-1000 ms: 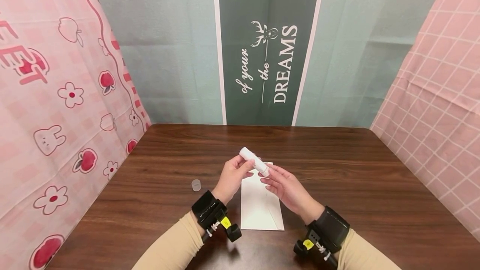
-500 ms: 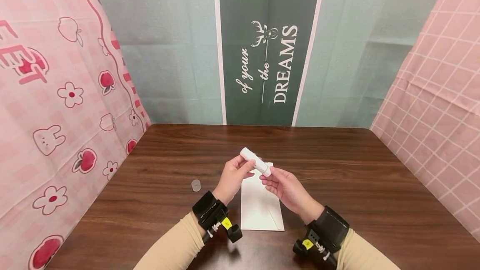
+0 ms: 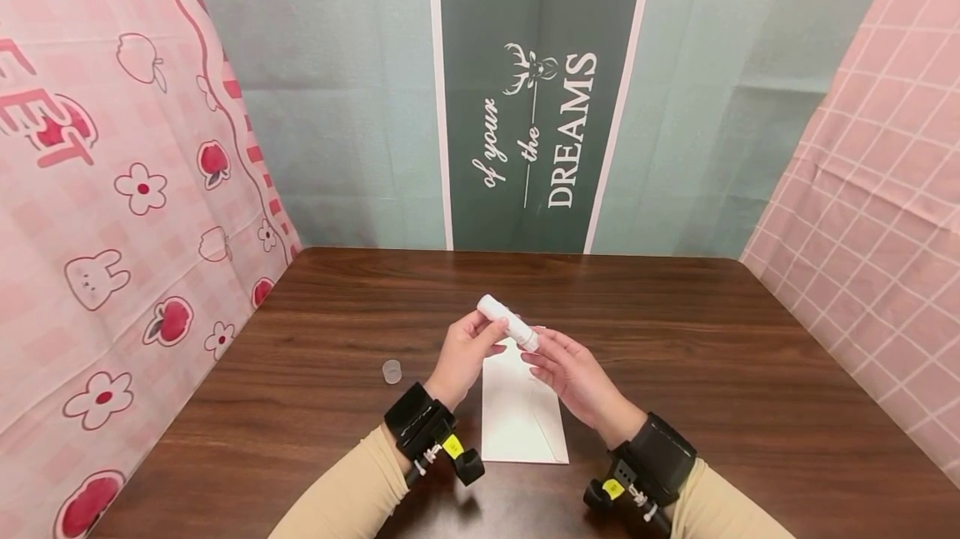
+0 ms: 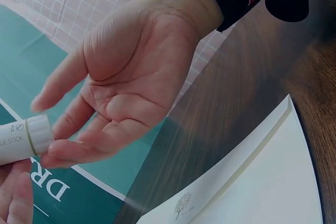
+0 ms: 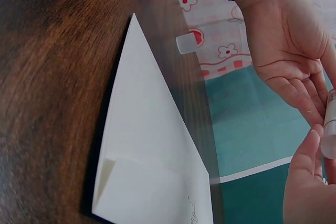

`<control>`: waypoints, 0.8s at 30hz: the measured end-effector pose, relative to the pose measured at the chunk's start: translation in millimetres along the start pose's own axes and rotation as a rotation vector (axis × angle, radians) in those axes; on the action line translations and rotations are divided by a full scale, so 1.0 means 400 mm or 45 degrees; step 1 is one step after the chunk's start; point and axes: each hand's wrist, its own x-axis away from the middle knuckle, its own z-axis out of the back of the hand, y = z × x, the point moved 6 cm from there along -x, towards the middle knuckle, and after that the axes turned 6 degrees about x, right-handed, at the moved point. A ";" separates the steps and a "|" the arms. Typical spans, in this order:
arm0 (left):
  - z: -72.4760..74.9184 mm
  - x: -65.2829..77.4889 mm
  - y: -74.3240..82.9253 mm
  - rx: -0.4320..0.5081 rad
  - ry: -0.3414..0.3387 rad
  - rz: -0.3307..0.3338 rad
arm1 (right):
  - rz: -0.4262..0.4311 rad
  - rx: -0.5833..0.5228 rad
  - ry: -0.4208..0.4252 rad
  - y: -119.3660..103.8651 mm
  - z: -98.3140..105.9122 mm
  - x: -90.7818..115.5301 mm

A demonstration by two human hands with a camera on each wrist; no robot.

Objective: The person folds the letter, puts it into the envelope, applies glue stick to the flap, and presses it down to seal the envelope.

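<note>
A white glue stick (image 3: 510, 324) is held tilted above the envelope, its upper end pointing to the far left. My left hand (image 3: 457, 356) grips its barrel between thumb and fingers. At its lower, ridged end, my right hand (image 3: 581, 381) has thumb and fingers around the base. The left wrist view shows the right palm (image 4: 142, 77) turned up, with lettering on the glue stick (image 4: 13, 142). A white envelope (image 3: 521, 418) lies flat beneath both hands. Left of it rests a small translucent cap (image 3: 392, 371), also visible in the right wrist view.
The dark wooden table (image 3: 675, 339) bears the envelope and cap. Pink patterned cloth (image 3: 142, 272) hangs on the left, a pink checked cloth (image 3: 885, 172) on the right. A green and grey cloth (image 3: 352, 106) stands behind the table.
The right fingers first close more tightly on the glue stick's base, then loosen and spread somewhat. The left hand keeps its grip almost still. Envelope and cap stay in place.
</note>
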 end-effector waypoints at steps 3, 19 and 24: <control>-0.003 0.000 0.003 0.011 -0.009 -0.007 | -0.029 -0.041 -0.037 0.004 -0.002 0.000; -0.010 -0.004 0.000 0.038 0.004 -0.009 | 0.024 -0.023 -0.035 -0.001 0.009 0.000; -0.011 -0.003 -0.004 0.030 0.031 0.035 | 0.025 0.037 0.023 -0.003 0.013 0.000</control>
